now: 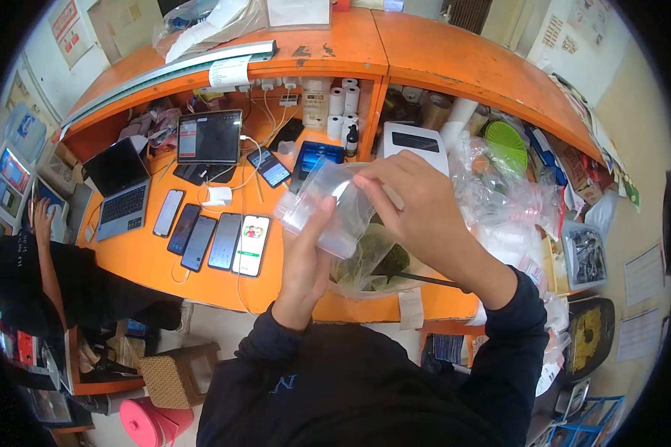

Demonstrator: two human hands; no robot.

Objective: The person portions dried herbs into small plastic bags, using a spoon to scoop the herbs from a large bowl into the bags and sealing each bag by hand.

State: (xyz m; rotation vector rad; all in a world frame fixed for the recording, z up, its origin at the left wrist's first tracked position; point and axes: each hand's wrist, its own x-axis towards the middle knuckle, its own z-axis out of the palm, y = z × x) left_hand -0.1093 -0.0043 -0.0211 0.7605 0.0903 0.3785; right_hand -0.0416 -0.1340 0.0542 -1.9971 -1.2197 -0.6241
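A clear plastic bag (326, 200) is held up over the counter between my two hands. My left hand (304, 264) is closed on its lower side, thumb across the front. At the upper edge, the fingertips of my right hand (414, 205) pinch the plastic. Behind and below them stands a tub (359, 293) with a clear plastic lining and dark green contents (393, 261), partly hidden by my right hand and the bag. A dark handle (432, 281) sticks out over the tub's right side, under my right forearm.
Several phones (221, 240) lie on the orange counter (138, 261) left of my hands, with a laptop (121, 195) and tablet (209, 137) behind. A white printer (417, 141) and piled plastic bags (499, 201) are at right. A co-worker's hand (42, 217) shows far left.
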